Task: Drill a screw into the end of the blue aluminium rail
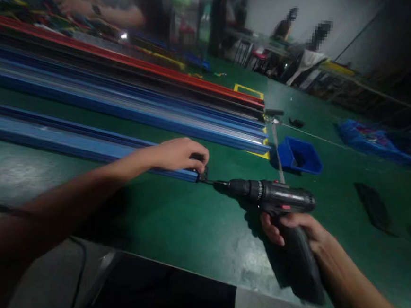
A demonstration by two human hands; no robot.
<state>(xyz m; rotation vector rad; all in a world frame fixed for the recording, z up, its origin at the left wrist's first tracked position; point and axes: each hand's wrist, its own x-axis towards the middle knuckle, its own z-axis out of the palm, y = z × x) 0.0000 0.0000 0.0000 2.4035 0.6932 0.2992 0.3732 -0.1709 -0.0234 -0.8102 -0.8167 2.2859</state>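
Note:
My right hand (301, 228) is wrapped round the grip of a black cordless drill (284, 196), which points left. Its long bit (210, 182) reaches a small black end piece (203, 173) at the right end of a blue metal profile (67, 143). Over that same end, my left hand (182, 154) is closed with bent fingers and thumb, holding the end piece against the profile. The exact contact between bit and end piece is too blurred to tell.
Behind lie more blue profiles (159, 112), with black and red ones (144, 66) farther back. A blue bin (300, 154) stands right of their ends. On the green table (185, 228) lies a dark flat object (372, 205). Another person's arm (113, 16) is at upper left.

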